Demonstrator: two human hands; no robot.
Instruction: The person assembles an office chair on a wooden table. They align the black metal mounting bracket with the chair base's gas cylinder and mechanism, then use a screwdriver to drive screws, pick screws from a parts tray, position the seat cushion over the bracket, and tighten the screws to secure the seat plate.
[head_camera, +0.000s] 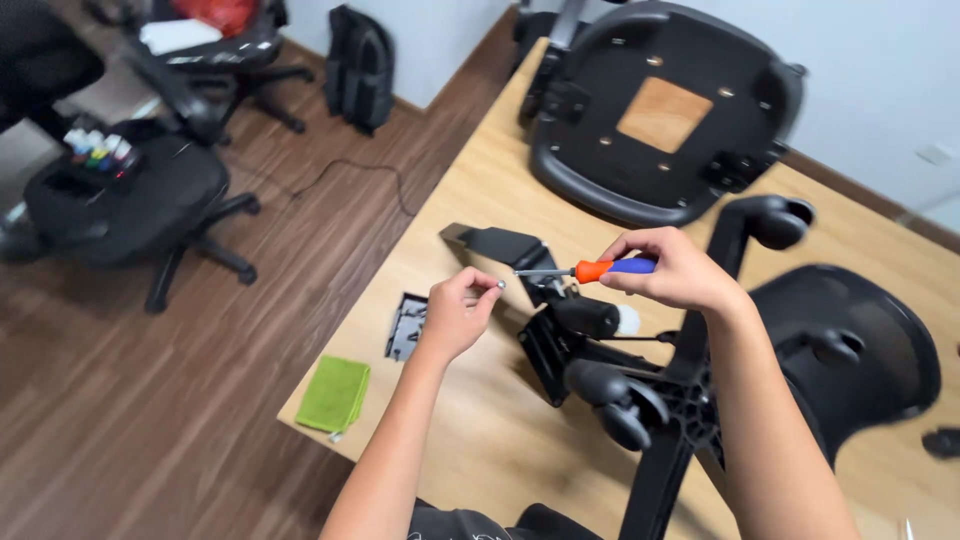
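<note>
My left hand (458, 310) pinches a small silver screw (500, 284) between thumb and fingers. My right hand (675, 268) grips a screwdriver (590, 270) with an orange and blue handle, its metal tip pointing left toward the screw. Both hands hover over the black tilt mechanism (560, 330) of a chair base (650, 400) lying on the wooden table (470, 190). The base's castor wheels (625, 415) sit just below my right wrist.
An upturned black chair seat (660, 115) lies at the table's far end, a mesh backrest (860, 350) at the right. A green cloth (335, 393) and a small dark parts bag (407, 327) rest near the left edge. Office chairs (120, 200) and a backpack (360, 65) stand on the wooden floor.
</note>
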